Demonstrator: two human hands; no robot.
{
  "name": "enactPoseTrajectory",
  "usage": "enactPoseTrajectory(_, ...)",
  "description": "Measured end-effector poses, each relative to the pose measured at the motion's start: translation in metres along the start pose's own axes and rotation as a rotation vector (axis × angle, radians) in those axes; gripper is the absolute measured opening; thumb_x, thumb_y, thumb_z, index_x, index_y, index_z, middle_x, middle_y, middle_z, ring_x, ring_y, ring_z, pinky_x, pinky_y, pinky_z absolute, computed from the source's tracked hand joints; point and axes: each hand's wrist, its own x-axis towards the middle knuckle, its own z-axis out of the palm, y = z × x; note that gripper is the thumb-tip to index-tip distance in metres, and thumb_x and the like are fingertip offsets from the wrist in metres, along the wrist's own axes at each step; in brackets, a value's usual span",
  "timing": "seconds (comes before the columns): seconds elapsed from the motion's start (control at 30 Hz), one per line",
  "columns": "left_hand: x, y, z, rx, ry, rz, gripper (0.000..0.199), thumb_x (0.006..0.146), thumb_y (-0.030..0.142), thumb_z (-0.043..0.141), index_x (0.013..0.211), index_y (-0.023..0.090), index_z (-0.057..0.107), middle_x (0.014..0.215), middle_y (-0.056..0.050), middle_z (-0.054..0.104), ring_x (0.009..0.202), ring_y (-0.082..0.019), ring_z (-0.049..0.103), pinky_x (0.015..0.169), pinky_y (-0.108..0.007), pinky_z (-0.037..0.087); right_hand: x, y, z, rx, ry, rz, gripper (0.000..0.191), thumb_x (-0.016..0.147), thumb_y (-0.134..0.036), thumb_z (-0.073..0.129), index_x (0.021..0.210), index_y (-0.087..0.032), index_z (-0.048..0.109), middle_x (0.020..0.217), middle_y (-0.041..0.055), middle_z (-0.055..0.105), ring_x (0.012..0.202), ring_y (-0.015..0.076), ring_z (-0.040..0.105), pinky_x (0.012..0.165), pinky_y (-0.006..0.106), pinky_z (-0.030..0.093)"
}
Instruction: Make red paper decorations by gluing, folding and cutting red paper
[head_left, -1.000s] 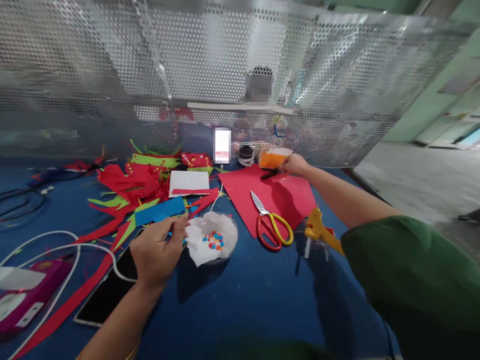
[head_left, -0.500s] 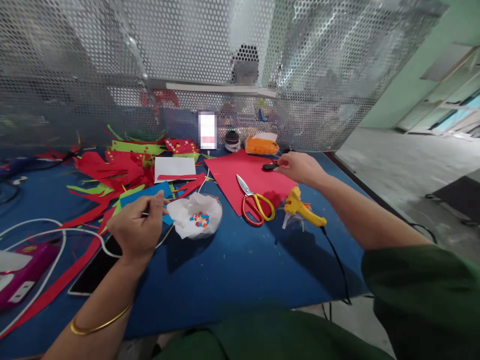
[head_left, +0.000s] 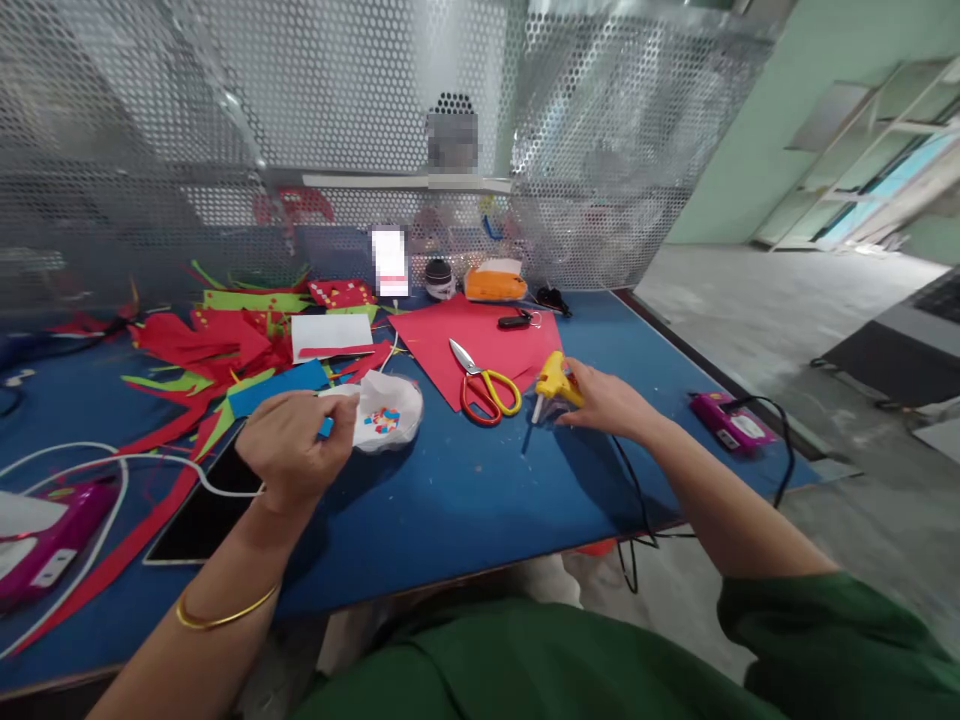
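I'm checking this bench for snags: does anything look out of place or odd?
Mostly clutter. Red and green scraps lie heaped at the left, and a white cable loops onto a black screen. The black cord from the glue gun hangs over the front edge of the table, where it might catch. Nothing looks clearly broken.

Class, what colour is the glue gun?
The glue gun is yellow, seen best in the head view.

From my remote feed, right of the scissors (head_left: 471,370), I see the right hand (head_left: 609,400) gripping the yellow glue gun (head_left: 553,378); left of them, the paper-lined bowl (head_left: 411,412) and left hand (head_left: 296,445); partly beneath, red paper (head_left: 439,325).
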Motion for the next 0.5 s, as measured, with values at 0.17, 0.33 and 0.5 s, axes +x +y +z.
enactPoseTrajectory(0.17,0.009,0.028,-0.002,-0.08,-0.153,0.119,0.015,0.09,0.023,0.066,0.075,0.021,0.064,0.063,0.0,0.071,0.06,-0.017,0.066,0.07,-0.031,0.051,0.0,0.006,0.014,0.07,0.058,0.042,0.096,0.075,-0.045,0.069,0.153,-0.011,0.026,0.135,0.0206,0.062,0.119,0.0352,0.064,0.094,0.042,0.052)
enactPoseTrajectory(0.33,0.012,0.075,0.01,-0.157,-0.576,0.047,0.016,0.097,0.032,0.059,0.094,0.021,0.07,0.083,0.0,0.078,0.072,-0.018,0.071,0.062,-0.03,0.047,-0.009,0.02,0.023,0.114,0.079,0.08,0.099,0.075,-0.044,0.069,0.155,-0.009,0.022,0.14,0.0215,0.058,0.121,0.034,0.063,0.097,0.04,0.052)
enactPoseTrajectory(0.5,0.022,0.103,0.033,-0.144,-1.131,-0.099,0.024,0.098,0.027,0.054,0.116,0.019,0.068,0.106,-0.008,0.077,0.091,-0.024,0.073,0.068,-0.033,0.05,-0.022,0.04,0.014,0.097,0.087,0.109,0.097,0.073,-0.044,0.073,0.152,-0.009,0.028,0.133,0.0233,0.064,0.114,0.0377,0.067,0.092,0.047,0.054)
